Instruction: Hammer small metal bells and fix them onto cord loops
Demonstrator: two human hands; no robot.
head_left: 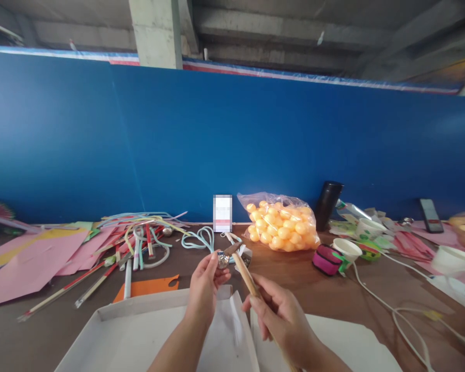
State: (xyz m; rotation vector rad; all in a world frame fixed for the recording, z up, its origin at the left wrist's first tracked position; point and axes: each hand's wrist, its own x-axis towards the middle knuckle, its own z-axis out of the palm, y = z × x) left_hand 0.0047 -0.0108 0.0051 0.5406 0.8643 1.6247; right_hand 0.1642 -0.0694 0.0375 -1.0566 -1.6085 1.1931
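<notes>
In the middle of the head view, my left hand [206,281] pinches a small shiny silver ball [222,260] between thumb and fingers. My right hand [273,305] is wrapped round a long wooden stick [247,276], which slants up and left. A dark pointed piece [233,249] shows at the stick's upper end, close to the ball. Whether it touches the ball, I cannot tell. Both hands are above a white cardboard box lid [139,330]. Just behind them lie a pale blue cord [199,240] and a small grey object [245,258].
A clear bag of orange balls [281,225] sits behind my right hand. Paper sheets [34,258], straw-like sticks and tubes [139,248] spread left. On the right are a black bottle [329,204], a magenta pouch [327,260], paper cups [346,249] and a white cable [395,310].
</notes>
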